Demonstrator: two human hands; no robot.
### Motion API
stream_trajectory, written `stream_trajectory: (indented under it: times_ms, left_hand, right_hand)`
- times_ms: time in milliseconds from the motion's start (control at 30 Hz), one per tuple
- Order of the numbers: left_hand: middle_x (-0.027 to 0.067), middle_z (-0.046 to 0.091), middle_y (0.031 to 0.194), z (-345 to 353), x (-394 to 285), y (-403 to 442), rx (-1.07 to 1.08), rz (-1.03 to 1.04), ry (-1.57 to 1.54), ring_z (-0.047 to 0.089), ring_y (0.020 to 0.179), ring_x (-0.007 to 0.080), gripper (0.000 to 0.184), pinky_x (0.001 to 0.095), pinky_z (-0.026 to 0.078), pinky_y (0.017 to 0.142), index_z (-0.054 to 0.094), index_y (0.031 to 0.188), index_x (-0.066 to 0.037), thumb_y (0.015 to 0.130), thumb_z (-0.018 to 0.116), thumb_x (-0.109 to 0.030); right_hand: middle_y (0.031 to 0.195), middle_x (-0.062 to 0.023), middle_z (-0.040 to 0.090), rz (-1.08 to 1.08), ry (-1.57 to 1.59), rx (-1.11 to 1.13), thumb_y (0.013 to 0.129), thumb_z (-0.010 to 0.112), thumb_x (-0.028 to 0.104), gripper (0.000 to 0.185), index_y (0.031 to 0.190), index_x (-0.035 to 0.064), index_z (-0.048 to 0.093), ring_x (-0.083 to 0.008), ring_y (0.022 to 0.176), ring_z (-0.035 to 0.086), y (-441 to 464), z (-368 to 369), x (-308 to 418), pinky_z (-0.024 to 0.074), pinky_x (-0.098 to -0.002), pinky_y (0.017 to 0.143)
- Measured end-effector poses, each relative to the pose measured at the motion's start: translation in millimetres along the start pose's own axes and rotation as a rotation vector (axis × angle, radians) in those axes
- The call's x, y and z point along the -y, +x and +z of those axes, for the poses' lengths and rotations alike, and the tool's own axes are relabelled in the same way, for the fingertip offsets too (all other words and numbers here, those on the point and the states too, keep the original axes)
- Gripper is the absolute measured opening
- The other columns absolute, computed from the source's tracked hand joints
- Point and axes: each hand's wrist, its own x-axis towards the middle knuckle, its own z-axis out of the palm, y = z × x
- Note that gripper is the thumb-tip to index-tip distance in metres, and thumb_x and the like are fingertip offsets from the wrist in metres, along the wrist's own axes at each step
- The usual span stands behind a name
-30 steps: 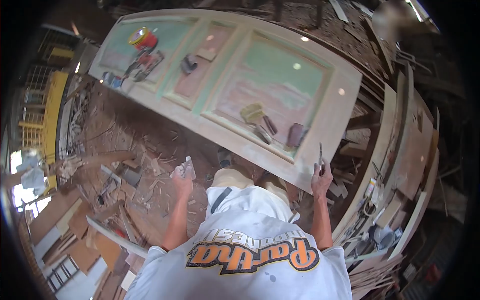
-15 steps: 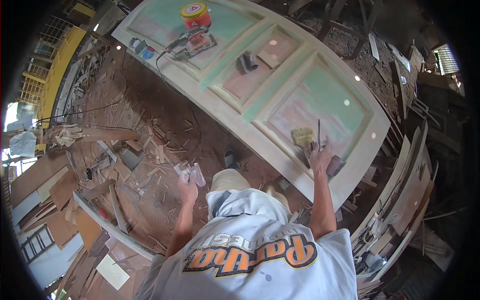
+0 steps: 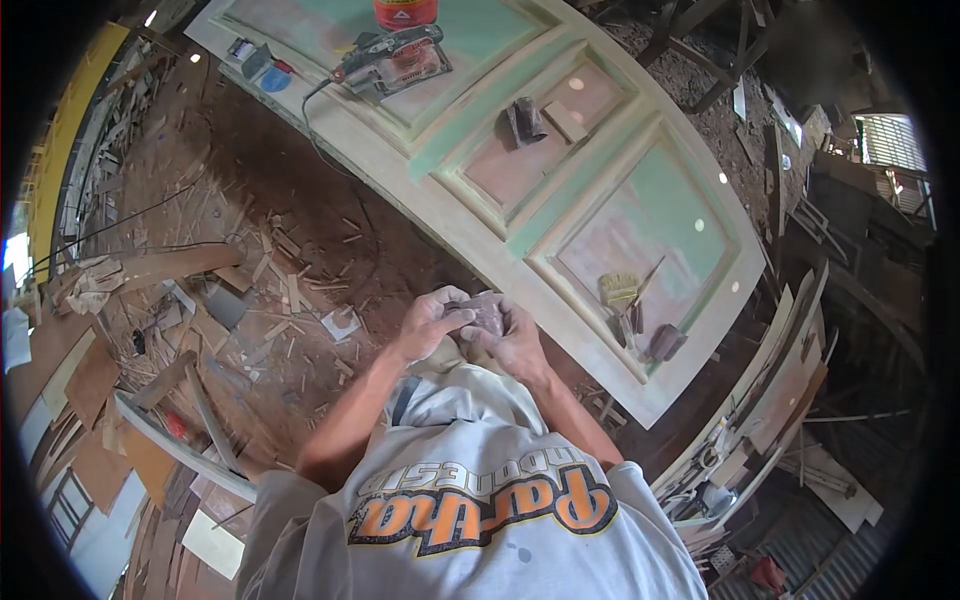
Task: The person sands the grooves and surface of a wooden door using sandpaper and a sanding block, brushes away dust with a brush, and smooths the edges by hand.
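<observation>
My left hand point(image 3: 428, 328) and my right hand point(image 3: 516, 342) are together in front of my body, both with fingers closed on a brownish, dusty piece of sandpaper point(image 3: 484, 313). It looks folded, and its lower edge is partly hidden by my thumbs. To the right lies a large panelled door point(image 3: 640, 398) with green and pinkish filler patches. On its nearest panel rest a paintbrush point(image 3: 620, 288) with yellowish bristles, a thin pointed tool point(image 3: 652, 276) and a dark sanding piece point(image 3: 666, 342). Neither hand touches the door.
Farther along the door are a curled sandpaper sheet point(image 3: 525, 122), a wooden block point(image 3: 566, 122), a corded power sander point(image 3: 400, 65), a red can point(image 3: 406, 13) and a blue lid point(image 3: 275, 79). Wood scraps point(image 3: 285, 240) litter the dirt floor; curved boards point(image 3: 770, 400) stand at right.
My right hand has left the tools on the door and come to my front. My left hand has moved right and up with the sandpaper, and both hands now hold it.
</observation>
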Motion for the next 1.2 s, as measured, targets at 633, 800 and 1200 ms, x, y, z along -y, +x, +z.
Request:
stream_trajectory:
  times_ms: [633,800,1200]
  left_hand:
    - [0.0229,0.075,0.128,-101.4,-72.0,126.3,-0.785,0.198,0.887,0.075,0.119,0.0339,0.041,0.0434,0.057,0.105,0.068,0.132,0.004,0.101,0.081,-0.019]
    - [0.0252,0.069,0.131,-191.7,-99.4,181.5,-1.068,0.343,0.658,0.068,0.125,0.0374,0.049,0.0451,0.052,0.11,0.064,0.139,0.008,0.107,0.076,-0.027]
    - [0.0342,0.038,0.158,-252.2,-124.7,281.9,-1.669,0.082,0.197,0.049,0.142,0.0483,0.071,0.0595,0.045,0.116,0.037,0.162,0.006,0.117,0.051,-0.048]
  right_hand:
    - [0.137,-0.0216,0.065,-0.409,-1.377,0.16,0.095,0.064,0.002,0.036,0.128,0.009,0.077,-0.0431,0.119,0.071,192.9,-125.6,49.0,0.0592,-0.0533,0.105]
    - [0.13,-0.0274,0.069,-0.067,-1.486,0.178,0.094,0.067,0.012,0.033,0.126,0.0049,0.076,-0.0464,0.114,0.074,220.7,-100.7,19.6,0.0599,-0.056,0.101]
    - [0.106,-0.0313,0.079,0.479,-1.312,-0.237,0.099,0.071,0.03,0.033,0.096,-0.0003,0.082,-0.0475,0.096,0.079,249.5,-64.3,34.9,0.0636,-0.0547,0.09]
